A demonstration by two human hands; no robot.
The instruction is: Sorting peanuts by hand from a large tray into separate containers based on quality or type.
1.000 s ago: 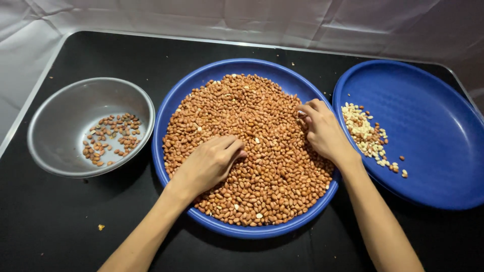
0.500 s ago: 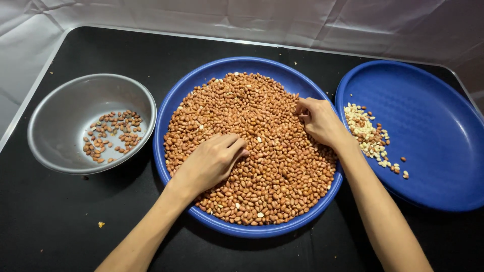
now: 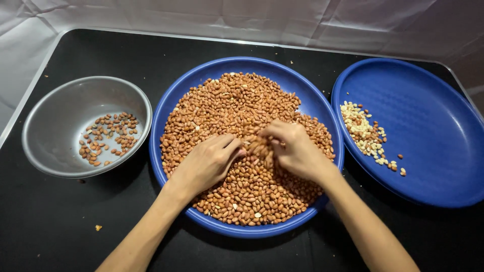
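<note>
Sorting through the heap of red-skinned peanuts, I have both hands down in the middle blue plate, which sits on the black desk straight in front of me. My left hand lies palm-down on the nuts, fingers loosely together and pointing toward the centre, resting on the pile rather than clamped on anything. My right hand is curled, its fingers bent inward and pinched over a small bunch of peanuts just where the two hands meet; whether any nut is truly gripped inside that curl I cannot tell, since the fingers hide it. The fingertips of both hands are nearly touching.

The peanuts fill most of the middle plate, spread from its far rim down to the near edge between my forearms. To the left, just beside that plate, stands a grey metal bowl with a thin scatter of red-skinned peanuts on its floor. To the right, a second blue plate slightly overlaps the middle plate's edge and carries a small strip of pale, skinless peanuts near its left side. A white cloth lies beyond the desk.
</note>
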